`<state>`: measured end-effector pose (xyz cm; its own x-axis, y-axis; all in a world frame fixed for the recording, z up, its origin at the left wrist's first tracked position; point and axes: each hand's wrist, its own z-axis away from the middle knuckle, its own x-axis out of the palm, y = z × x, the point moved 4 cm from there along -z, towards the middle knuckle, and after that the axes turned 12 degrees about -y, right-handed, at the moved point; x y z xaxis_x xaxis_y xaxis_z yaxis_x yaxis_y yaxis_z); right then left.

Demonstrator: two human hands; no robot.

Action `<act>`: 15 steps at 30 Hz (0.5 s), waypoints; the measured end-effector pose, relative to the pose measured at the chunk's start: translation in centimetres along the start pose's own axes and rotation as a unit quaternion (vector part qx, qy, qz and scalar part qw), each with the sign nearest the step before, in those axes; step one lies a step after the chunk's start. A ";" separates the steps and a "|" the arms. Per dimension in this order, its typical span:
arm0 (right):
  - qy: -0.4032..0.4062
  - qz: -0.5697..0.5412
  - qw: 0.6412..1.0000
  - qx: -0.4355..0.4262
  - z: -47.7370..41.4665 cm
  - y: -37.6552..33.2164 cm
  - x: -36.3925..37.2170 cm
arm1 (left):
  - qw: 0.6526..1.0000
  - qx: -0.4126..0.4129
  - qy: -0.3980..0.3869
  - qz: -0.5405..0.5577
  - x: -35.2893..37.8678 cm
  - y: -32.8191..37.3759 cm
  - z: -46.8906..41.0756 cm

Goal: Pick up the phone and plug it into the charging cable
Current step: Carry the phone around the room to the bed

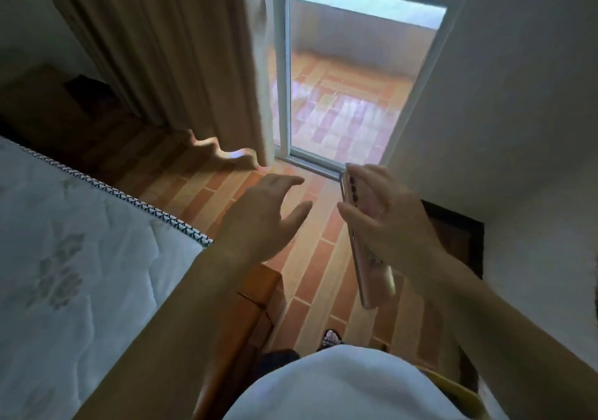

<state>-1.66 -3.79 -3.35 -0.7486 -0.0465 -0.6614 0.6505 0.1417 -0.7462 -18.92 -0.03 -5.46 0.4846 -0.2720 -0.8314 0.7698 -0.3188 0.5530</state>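
Observation:
My right hand (385,215) grips a pink phone (372,270) edge-on, its camera lenses near my fingertips and its lower end pointing down toward me. The phone hangs in the air above the tiled floor. Just left of the phone, my left hand (262,215) hovers with fingers spread and nothing in it. No charging cable shows in this view.
A white quilted mattress (74,258) on a wooden bed frame (255,293) fills the left. Beige curtains (168,57) and a glass sliding door (349,73) lie ahead. A white wall (517,112) stands to the right, with a dark opening (459,238) low in it.

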 end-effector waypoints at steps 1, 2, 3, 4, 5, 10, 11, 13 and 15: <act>-0.013 0.006 1.000 -0.013 -2.4 0.2 -0.3 | 1.000 -0.015 0.010 0.004 -0.7 -0.5 -1.6; -0.024 0.011 0.999 -0.022 -4.6 0.4 -0.3 | 0.999 -0.029 0.018 0.004 -1.2 -1.1 -3.1; -0.035 0.014 0.999 -0.027 -6.8 0.7 -0.3 | 0.999 -0.039 0.024 0.004 -1.7 -1.7 -4.4; -0.048 0.015 0.998 -0.032 -8.9 0.9 -0.1 | 0.998 -0.050 0.027 0.008 -2.2 -2.5 -5.6; -0.062 0.014 0.997 -0.037 -10.9 1.1 0.2 | 0.998 -0.061 0.030 0.013 -2.6 -3.3 -6.6; -0.137 -0.007 0.989 -0.061 -20.0 1.5 3.1 | 0.989 -0.125 0.056 0.050 -4.5 -8.3 -11.3; -0.152 -0.014 0.986 -0.069 -22.2 1.5 3.7 | 0.987 -0.138 0.063 0.056 -4.9 -9.6 -12.7; -0.169 -0.025 0.982 -0.079 -26.8 1.5 4.9 | 0.982 -0.159 0.076 0.069 -5.8 -12.2 -15.6; -0.172 -0.025 0.981 -0.083 -31.6 1.3 6.1 | 0.977 -0.178 0.084 0.077 -7.2 -15.0 -18.9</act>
<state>-9.44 27.39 -5.91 -0.6727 -0.3850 -0.6319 0.5629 0.2880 -0.7747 -26.12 23.92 -8.82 0.6452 -0.1292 -0.7530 0.7630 0.0587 0.6437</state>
